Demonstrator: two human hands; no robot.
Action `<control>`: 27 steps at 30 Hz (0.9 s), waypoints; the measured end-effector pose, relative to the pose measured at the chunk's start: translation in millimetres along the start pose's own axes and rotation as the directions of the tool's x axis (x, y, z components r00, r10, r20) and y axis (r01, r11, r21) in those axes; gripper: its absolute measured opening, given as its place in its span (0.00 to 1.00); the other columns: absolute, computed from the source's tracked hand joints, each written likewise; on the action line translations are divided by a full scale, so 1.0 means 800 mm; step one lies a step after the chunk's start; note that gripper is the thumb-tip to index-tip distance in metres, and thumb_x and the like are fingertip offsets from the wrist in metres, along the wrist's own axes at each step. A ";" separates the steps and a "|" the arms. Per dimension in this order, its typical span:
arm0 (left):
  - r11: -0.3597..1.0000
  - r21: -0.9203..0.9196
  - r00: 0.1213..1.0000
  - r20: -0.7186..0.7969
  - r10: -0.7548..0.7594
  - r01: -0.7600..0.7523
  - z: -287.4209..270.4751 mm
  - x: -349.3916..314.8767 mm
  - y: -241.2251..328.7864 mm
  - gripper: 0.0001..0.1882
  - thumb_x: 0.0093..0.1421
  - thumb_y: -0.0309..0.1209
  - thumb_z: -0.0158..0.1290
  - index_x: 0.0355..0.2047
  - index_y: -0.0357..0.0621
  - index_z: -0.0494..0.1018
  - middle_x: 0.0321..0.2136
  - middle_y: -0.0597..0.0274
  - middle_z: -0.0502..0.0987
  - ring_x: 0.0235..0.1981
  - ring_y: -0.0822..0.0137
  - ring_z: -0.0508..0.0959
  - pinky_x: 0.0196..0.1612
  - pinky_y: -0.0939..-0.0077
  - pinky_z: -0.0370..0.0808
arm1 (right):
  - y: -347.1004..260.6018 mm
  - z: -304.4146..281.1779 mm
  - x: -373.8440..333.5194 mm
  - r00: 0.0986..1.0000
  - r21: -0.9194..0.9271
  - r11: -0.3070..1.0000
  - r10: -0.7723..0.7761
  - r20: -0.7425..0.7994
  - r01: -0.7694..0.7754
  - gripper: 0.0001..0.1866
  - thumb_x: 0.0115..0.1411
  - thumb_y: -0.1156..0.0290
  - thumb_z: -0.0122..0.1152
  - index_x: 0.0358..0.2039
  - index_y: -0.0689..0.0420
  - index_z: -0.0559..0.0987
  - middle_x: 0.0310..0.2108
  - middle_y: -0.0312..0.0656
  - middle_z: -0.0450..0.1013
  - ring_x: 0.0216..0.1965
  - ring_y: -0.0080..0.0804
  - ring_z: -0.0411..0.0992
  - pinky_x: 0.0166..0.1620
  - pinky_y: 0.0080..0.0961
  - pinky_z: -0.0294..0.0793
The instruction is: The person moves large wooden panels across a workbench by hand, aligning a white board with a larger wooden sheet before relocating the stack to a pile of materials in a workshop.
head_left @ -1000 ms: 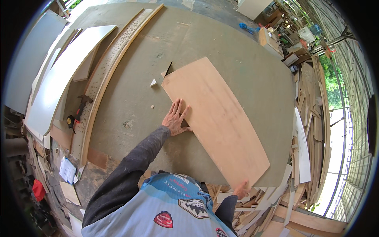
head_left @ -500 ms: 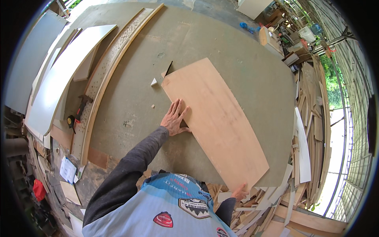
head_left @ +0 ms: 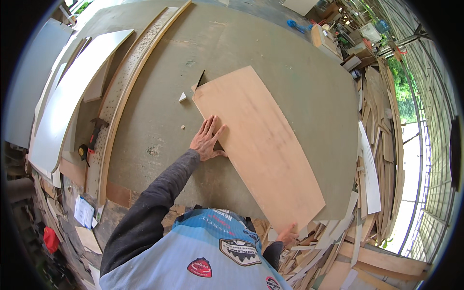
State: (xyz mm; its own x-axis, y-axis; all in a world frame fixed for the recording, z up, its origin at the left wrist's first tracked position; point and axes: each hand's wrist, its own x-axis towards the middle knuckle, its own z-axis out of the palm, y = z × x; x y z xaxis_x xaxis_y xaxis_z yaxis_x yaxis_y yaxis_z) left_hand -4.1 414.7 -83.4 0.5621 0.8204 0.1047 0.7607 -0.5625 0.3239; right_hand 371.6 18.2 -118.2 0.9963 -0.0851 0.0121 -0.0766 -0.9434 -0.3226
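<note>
A long pale plywood panel [head_left: 261,145], with one curved long side, lies slantwise on the grey-green worktable [head_left: 154,130]. Its near end reaches to the table's front edge. My left hand [head_left: 208,141] rests open along the panel's left side, fingers spread with their tips on its surface. At the near right end, my right hand [head_left: 288,234] grips the panel's edge, one finger lying on top; its underside is hidden. By the far left corner, a thin dark strip [head_left: 200,78] sticks up, and a small white triangular offcut [head_left: 182,97] lies beside it.
On the left lie a long wooden curved frame [head_left: 126,94], a hammer [head_left: 98,129], a tape measure [head_left: 83,152] and a glossy white curved panel [head_left: 79,96]. Stacked wood strips [head_left: 379,125] line the right side. Scrap wood [head_left: 314,256] covers the floor by my right hand.
The whole view has shifted slightly, so everything sits a little further up and left in it. Both hands keep their places on the plywood panel.
</note>
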 end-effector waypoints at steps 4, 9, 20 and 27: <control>1.000 -0.001 1.000 -0.001 0.017 -0.017 0.000 -0.001 -0.004 0.59 0.43 0.72 0.50 0.68 0.50 0.48 0.67 0.38 0.42 0.69 0.45 0.41 0.70 0.56 0.41 | 0.017 0.004 -0.010 0.997 -0.016 0.999 -0.039 -0.061 0.038 0.48 0.55 0.31 0.48 0.55 0.68 0.65 0.48 0.62 0.69 0.49 0.57 0.69 0.50 0.49 0.69; 1.000 0.003 1.000 0.010 0.023 -0.023 -0.003 -0.001 -0.007 0.59 0.43 0.72 0.50 0.68 0.50 0.48 0.67 0.38 0.41 0.69 0.45 0.41 0.70 0.56 0.41 | 0.021 -0.002 -0.021 0.999 0.001 0.999 -0.038 -0.019 0.038 0.48 0.55 0.32 0.49 0.55 0.68 0.65 0.48 0.62 0.68 0.51 0.57 0.67 0.50 0.50 0.68; 0.999 0.019 0.998 0.030 0.046 -0.047 0.000 0.001 -0.015 0.60 0.44 0.74 0.46 0.68 0.49 0.45 0.67 0.38 0.39 0.69 0.45 0.38 0.71 0.57 0.38 | 0.003 -0.016 -0.049 0.999 0.030 1.000 0.000 -0.036 0.001 0.48 0.54 0.31 0.48 0.59 0.62 0.62 0.50 0.60 0.69 0.50 0.56 0.68 0.50 0.51 0.68; 0.999 0.013 0.999 0.025 0.048 -0.048 0.000 0.000 -0.017 0.60 0.44 0.74 0.47 0.68 0.50 0.45 0.67 0.38 0.39 0.69 0.45 0.38 0.70 0.57 0.39 | -0.001 -0.020 -0.052 0.999 -0.025 0.999 0.043 -0.004 -0.043 0.48 0.54 0.30 0.47 0.59 0.61 0.62 0.51 0.60 0.69 0.51 0.56 0.69 0.48 0.51 0.69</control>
State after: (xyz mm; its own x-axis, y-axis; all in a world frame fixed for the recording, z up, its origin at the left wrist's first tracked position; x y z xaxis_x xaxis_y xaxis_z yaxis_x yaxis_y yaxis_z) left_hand -14.2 422.5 -88.1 0.6057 0.7898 0.0960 0.7372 -0.6025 0.3059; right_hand 329.3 17.1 -103.7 0.9919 -0.1270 0.0021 -0.1205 -0.9465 -0.2993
